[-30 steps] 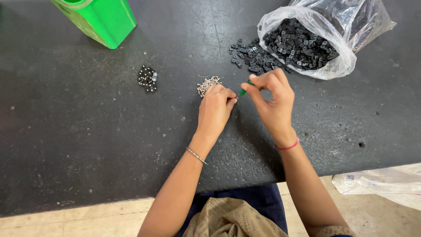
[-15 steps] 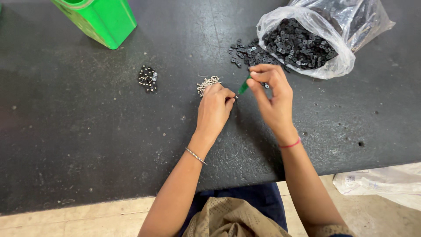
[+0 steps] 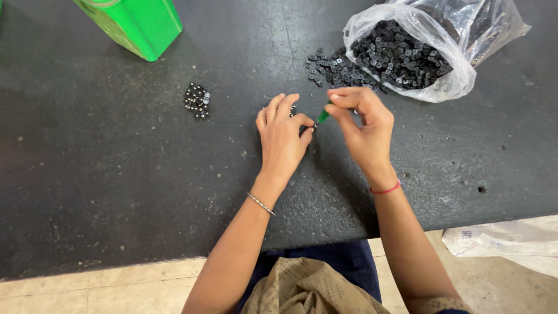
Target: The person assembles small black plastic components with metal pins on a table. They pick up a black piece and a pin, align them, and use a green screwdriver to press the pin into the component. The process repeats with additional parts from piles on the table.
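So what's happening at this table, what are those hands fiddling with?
A person sits at a dark table. The right hand pinches a small green tool, its tip meeting a tiny part held at the left hand fingertips. A clear plastic bag of small black pieces lies open nearby, some spilled out. A little cluster of pieces sits to the left, beside a green container.

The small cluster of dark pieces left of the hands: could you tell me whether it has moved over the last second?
No. The small cluster of dark pieces sits at the same spot relative to the green container and plastic bag as before, untouched by either hand.
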